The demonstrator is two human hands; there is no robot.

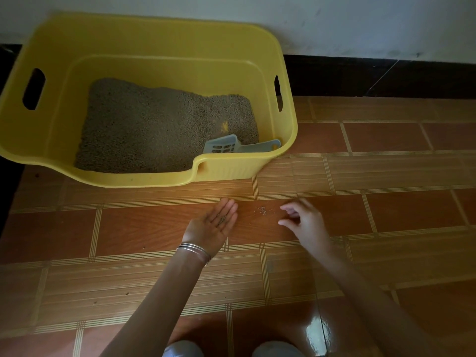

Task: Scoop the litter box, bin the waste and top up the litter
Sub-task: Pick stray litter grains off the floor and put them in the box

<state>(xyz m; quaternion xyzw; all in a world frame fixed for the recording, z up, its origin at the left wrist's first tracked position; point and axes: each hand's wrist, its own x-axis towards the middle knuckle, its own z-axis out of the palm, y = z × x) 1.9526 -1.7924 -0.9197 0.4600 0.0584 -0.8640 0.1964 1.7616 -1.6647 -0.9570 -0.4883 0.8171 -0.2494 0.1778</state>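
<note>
Litter grains [262,210] are lying on the floor [386,176] beside the loosely curled, empty right hand [305,221]; the flat, upturned left hand [212,226] is carrying some.

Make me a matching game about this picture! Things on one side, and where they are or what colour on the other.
1. scoop
2. spilled grains
3. bangles
4. litter box

A. on the floor between the left hand and right hand
B. yellow
C. lying on the litter
D. round the left wrist

Pairs: 1-C, 2-A, 3-D, 4-B
</note>
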